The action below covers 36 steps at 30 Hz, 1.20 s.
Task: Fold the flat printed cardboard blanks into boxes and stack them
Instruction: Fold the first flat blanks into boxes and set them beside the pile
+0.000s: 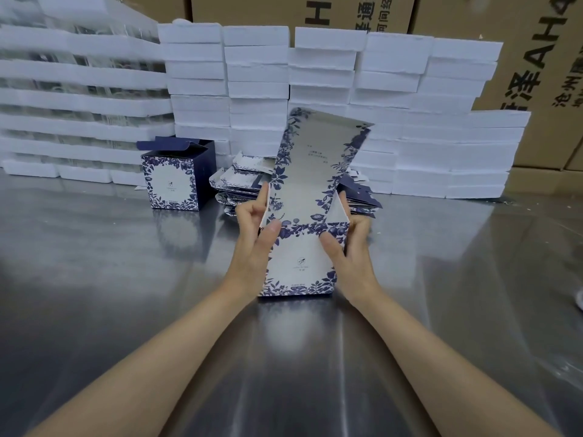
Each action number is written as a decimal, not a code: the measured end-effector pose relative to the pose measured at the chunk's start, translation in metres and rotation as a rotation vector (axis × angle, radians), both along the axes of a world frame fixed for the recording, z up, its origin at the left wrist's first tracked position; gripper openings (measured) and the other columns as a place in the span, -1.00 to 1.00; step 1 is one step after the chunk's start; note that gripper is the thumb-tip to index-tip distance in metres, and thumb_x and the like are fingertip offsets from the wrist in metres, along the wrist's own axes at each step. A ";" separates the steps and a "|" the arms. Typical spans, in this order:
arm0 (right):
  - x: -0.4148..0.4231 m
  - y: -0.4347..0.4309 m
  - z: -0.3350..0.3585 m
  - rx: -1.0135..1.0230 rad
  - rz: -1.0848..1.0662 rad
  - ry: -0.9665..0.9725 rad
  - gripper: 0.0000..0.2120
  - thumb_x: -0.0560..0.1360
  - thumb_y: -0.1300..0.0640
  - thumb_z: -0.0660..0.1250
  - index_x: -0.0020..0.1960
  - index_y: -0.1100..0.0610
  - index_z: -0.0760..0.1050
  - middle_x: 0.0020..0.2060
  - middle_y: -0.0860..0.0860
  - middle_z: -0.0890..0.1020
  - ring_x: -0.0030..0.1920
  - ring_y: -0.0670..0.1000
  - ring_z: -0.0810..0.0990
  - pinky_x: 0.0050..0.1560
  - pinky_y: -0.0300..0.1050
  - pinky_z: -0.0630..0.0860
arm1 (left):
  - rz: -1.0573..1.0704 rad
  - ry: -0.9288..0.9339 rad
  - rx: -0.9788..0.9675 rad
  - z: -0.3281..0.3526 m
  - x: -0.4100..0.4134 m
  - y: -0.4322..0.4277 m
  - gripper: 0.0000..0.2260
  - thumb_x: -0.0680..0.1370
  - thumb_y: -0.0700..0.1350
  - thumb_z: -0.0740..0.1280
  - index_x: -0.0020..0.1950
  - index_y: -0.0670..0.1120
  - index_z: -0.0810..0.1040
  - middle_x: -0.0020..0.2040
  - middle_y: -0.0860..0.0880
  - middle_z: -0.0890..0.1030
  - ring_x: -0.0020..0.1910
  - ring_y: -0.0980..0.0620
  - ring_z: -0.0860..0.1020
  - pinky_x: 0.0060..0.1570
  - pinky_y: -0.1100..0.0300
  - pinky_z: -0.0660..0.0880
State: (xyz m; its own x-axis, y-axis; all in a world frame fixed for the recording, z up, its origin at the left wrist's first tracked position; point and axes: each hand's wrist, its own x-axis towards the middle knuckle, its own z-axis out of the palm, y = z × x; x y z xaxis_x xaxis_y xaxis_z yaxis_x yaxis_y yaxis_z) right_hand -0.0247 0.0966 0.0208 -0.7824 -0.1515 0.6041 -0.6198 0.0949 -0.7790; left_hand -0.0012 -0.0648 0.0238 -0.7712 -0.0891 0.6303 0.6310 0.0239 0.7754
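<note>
- Fingers: left hand (257, 244) thumb lies across the near-left edge of the blank (310, 197); its other fingers are curled behind that edge, index raised along it. Right hand (348, 247) thumb presses the near-right edge, fingers curled behind a raised side flap (339, 209). Both hands grip the blank, one on each side.
- Hidden or unclear: the fingertips behind the card cannot be seen; small print and logo on the blank are too small to read; the blank's far end is blurred.
- Blank, one in hand: white with blue floral border, between the two sets of fingers. Its long axis runs away from the person, leaning up and slightly right; the near end touches the table (126, 279) just below the wrists.
- Box (175, 176), one, folded: stands upright beyond and left of the left fingers, dark top flaps open.
- Flat blanks, one pile (241, 184): directly beyond the fingers, partly hidden by the held blank; count cannot be told. Dark pieces (359, 197) show past the right fingers.
- White foam trays (325, 67): several stacked columns along the far side; the left ones hold something clear, hard to make out.
- Brown cartons (536, 74): behind the trays, cut off at the top, printed lettering partly visible.
</note>
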 end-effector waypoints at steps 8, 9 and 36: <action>-0.010 -0.001 -0.002 -0.092 0.084 -0.123 -0.40 0.46 -0.31 0.15 0.43 -0.11 0.19 0.44 -0.12 0.34 0.43 -0.12 0.32 0.45 0.01 0.26 | -0.055 -0.204 -0.093 -0.010 -0.016 -0.009 -0.19 0.39 0.48 0.22 0.55 0.26 0.03 0.50 0.33 0.20 0.42 0.41 0.21 0.42 0.24 0.10; -0.013 0.001 -0.003 -0.082 0.069 -0.122 -0.43 0.47 -0.30 0.13 0.41 -0.12 0.21 0.40 -0.14 0.38 0.40 -0.15 0.35 0.42 -0.07 0.30 | -0.019 -0.211 -0.108 -0.009 -0.015 -0.012 -0.21 0.38 0.51 0.19 0.53 0.29 0.06 0.49 0.35 0.21 0.40 0.45 0.20 0.38 0.31 0.11; -0.005 0.011 0.037 -0.170 -0.062 -0.039 -0.29 0.35 0.22 0.12 0.49 -0.13 0.19 0.49 0.02 0.29 0.48 0.02 0.25 0.47 0.15 0.21 | -0.023 -0.128 0.259 0.014 0.011 0.011 0.03 0.14 0.63 0.23 0.45 0.05 0.29 0.45 -0.03 0.39 0.46 0.03 0.32 0.49 -0.01 0.18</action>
